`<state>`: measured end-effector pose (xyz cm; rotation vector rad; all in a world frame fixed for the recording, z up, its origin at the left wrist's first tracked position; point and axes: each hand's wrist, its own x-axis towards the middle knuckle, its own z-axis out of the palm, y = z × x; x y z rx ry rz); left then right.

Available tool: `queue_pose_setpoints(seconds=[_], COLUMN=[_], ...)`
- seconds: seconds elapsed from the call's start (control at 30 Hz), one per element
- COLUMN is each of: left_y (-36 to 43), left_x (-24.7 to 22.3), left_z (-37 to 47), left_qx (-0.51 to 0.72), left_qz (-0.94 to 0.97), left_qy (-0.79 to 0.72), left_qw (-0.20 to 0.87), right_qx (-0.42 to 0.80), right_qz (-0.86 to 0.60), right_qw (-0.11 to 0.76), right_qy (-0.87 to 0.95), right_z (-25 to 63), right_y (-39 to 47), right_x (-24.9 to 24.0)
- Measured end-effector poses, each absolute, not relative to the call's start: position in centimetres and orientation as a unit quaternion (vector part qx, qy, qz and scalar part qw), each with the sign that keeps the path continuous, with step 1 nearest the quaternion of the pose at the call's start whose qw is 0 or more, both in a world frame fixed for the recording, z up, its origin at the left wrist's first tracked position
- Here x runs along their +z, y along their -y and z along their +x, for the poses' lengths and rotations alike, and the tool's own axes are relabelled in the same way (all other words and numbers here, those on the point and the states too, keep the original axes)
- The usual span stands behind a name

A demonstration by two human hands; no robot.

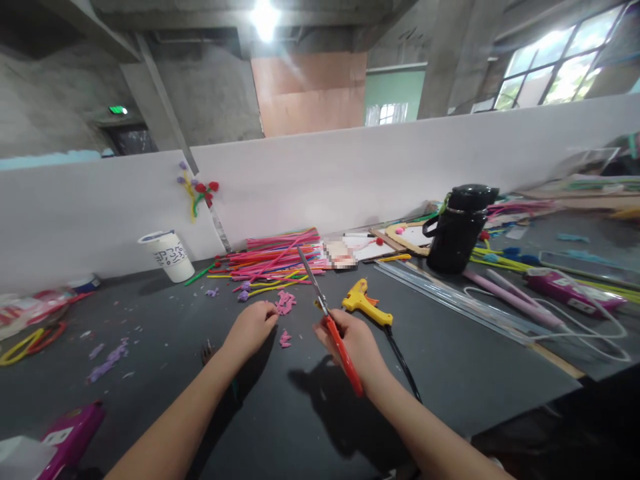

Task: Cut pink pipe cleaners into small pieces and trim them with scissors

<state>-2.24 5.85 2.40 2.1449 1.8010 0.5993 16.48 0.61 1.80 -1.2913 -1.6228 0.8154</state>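
Observation:
My right hand (357, 343) is wrapped round a pair of scissors (341, 350) with red handles; the blades point up and away from me and look closed. My left hand (253, 327) rests low over the dark table, its fingers curled together. Whatever they may hold is hidden. Just beyond its fingertips lies a small pile of pink scraps (286, 303), and a smaller pink scrap (285, 339) is nearer to me. A yellow glue gun (367, 303) lies right of the scissors, its black cord running toward me. A fork-like tool (207, 352) shows partly behind my left forearm.
Colourful pipe cleaners (270, 260) lie in bundles before the white partition (300, 180). A white cup (167, 257) stands left, a black thermos (460, 230) right. Clear glue sticks (450, 300) lie right of the glue gun. Purple scraps (110, 360) and a purple box (73, 437) are at left.

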Motion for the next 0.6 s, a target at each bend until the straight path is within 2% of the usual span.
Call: queue_pose_setpoints(seconds=[0.17,0.3,0.6], left_y=[-8.1,-9.1,-7.0], left_x=[1.1,0.2,1.7], left_z=[-0.5,-0.1,-1.8], left_qx=[0.200,0.220,0.369], left_qz=[0.750,0.729,0.625], left_qy=[-0.616,-0.625,-0.571], left_qw=[0.133,0.171,0.384], right_qx=[0.330,0.328,0.371], right_qz=[-0.513,-0.515,-0.529], right_qw=[0.448,0.448,0.431], right_qy=[0.653,0.653,0.630], right_z=[16.4,16.5,16.9], right_y=[-0.3,-0.1,-0.1], right_x=[1.8,1.8,1.7])
